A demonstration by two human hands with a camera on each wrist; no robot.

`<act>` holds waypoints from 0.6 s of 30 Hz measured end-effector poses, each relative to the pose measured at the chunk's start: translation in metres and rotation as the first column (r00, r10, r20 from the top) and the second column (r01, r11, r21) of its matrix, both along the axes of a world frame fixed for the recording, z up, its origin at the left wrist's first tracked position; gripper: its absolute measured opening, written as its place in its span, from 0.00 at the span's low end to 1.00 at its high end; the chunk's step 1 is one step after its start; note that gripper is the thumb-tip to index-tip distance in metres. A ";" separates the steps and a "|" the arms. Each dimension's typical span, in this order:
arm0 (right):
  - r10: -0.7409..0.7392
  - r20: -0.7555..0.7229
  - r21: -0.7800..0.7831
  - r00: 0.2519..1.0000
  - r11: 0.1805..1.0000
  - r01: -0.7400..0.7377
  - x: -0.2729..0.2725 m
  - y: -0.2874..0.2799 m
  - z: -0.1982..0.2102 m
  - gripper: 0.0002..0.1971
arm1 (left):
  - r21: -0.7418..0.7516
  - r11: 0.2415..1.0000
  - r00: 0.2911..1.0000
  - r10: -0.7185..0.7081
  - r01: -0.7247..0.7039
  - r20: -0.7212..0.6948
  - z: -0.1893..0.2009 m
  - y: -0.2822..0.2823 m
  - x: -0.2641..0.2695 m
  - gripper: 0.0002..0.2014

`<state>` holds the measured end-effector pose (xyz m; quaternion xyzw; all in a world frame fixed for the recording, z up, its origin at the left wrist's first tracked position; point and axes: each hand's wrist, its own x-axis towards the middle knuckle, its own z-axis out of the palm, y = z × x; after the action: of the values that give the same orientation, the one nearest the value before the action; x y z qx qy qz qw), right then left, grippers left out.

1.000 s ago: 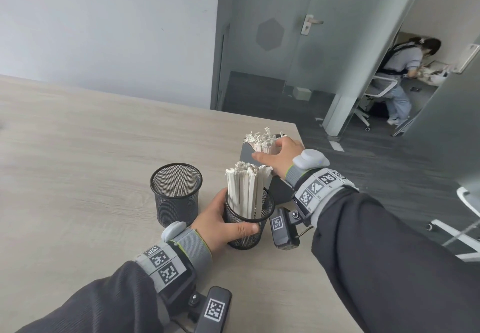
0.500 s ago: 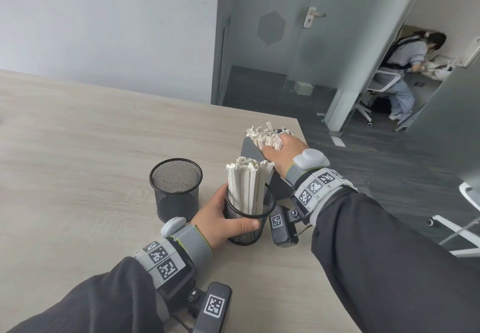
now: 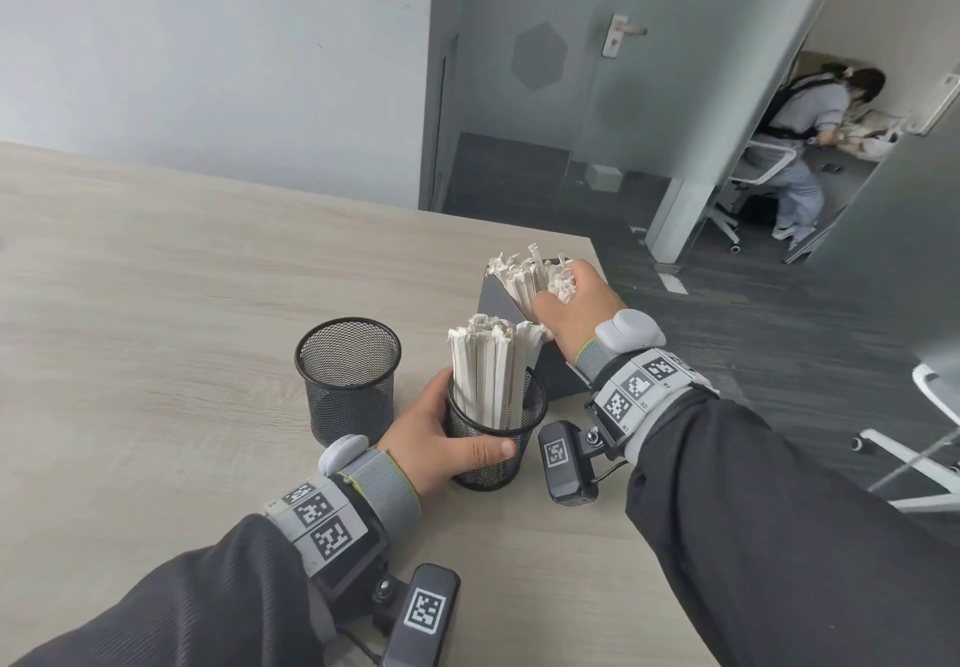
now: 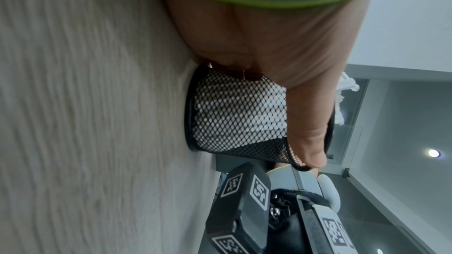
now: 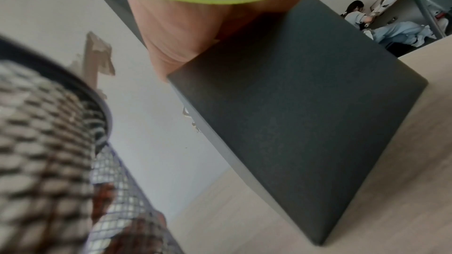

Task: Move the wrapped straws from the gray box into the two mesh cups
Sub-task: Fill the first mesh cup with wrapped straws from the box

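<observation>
The wrapped straws [image 3: 530, 279] are stood upright in the gray box [image 3: 496, 300] at the table's [image 3: 156, 276] far corner, where their upper ends are grasped by the right hand [image 3: 571, 302], reached in from above. The nearer mesh cup [image 3: 496, 440], packed with vertical straws, is gripped by the left hand [image 3: 436, 437], thumb across its front. The second mesh cup [image 3: 348, 380] is positioned just left.

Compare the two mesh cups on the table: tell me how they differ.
The near cup is packed with upright wrapped straws; the far cup shows none. The left hand grips the near cup; the far cup stands untouched. The near cup sits beside the gray box; the far cup stands further left. Both are black, round, upright.
</observation>
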<state>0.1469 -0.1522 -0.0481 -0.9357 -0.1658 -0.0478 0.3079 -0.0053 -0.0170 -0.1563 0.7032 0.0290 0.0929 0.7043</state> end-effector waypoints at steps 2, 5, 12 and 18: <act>0.002 -0.016 0.038 1.000 0.999 -0.002 0.000 -0.001 -0.001 0.21 | 0.002 1.000 1.000 0.001 -0.001 -0.003 0.000 0.000 0.000 0.42; -0.012 -0.021 0.076 1.000 0.997 0.013 0.001 -0.002 0.002 0.21 | -0.007 1.000 1.000 0.007 -0.007 0.007 -0.001 0.000 0.001 0.43; -0.007 -0.049 0.273 0.999 0.962 0.020 -0.003 -0.009 0.008 0.22 | -0.005 1.000 1.000 0.012 -0.012 0.001 0.000 -0.001 -0.001 0.42; -0.028 0.039 0.582 0.999 0.813 0.000 -0.012 -0.017 0.051 0.10 | -0.019 1.000 1.000 0.011 -0.011 -0.002 -0.001 -0.001 -0.002 0.41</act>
<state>0.1349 -0.1693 0.0026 -0.7966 -0.1431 -0.1198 0.5750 -0.0071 -0.0176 -0.1571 0.6964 0.0344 0.0956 0.7104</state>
